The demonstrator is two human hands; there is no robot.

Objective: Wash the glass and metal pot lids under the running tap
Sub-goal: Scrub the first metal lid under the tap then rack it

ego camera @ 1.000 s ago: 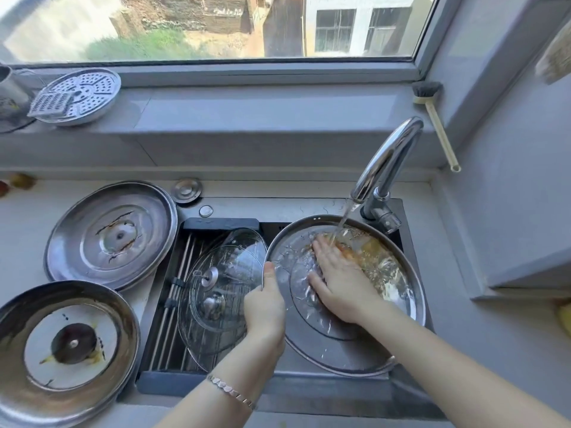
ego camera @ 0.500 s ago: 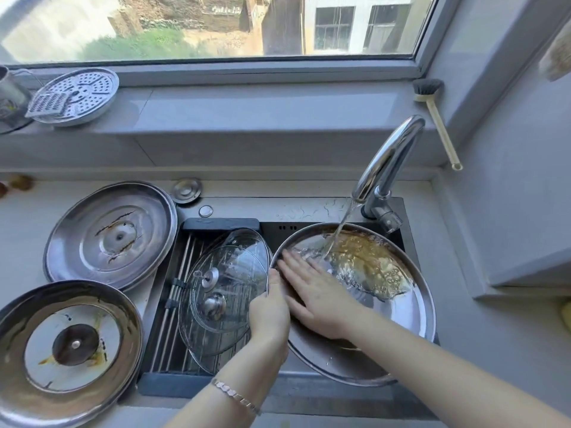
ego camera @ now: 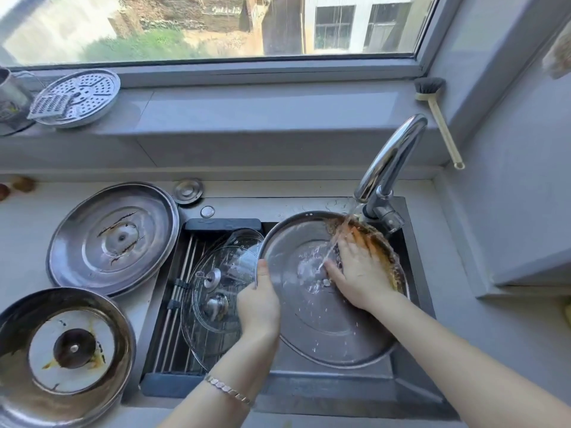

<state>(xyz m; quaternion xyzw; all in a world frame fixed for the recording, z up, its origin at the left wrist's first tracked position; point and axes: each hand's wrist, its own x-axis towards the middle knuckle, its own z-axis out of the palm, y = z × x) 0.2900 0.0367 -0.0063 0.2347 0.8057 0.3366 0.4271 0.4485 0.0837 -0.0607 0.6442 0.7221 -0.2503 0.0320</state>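
Note:
A large metal pot lid [ego camera: 321,329] lies inside up in the sink [ego camera: 411,393], under the stream from the chrome tap [ego camera: 391,162]. My left hand [ego camera: 258,304] grips its left rim, thumb over the edge. Flat against the lid's inner right side, my right hand [ego camera: 360,273] presses with straight fingers in brown, dirty water. Two glass lids [ego camera: 216,291] lie stacked on the drying rack in the sink's left half. On the counter to the left sit two more metal lids, one stained [ego camera: 112,239] and one with a dark knob [ego camera: 65,350].
A small metal cap [ego camera: 188,190] and a drain button [ego camera: 207,211] sit behind the sink. On the window sill lie a perforated steamer plate with a grater [ego camera: 77,97] and a dish brush [ego camera: 435,115]. A grey wall rises on the right.
My right hand has slid from the lid's left side to its upper right, under the stream. The lid has tilted and shifted slightly; my left hand keeps its grip on the rim.

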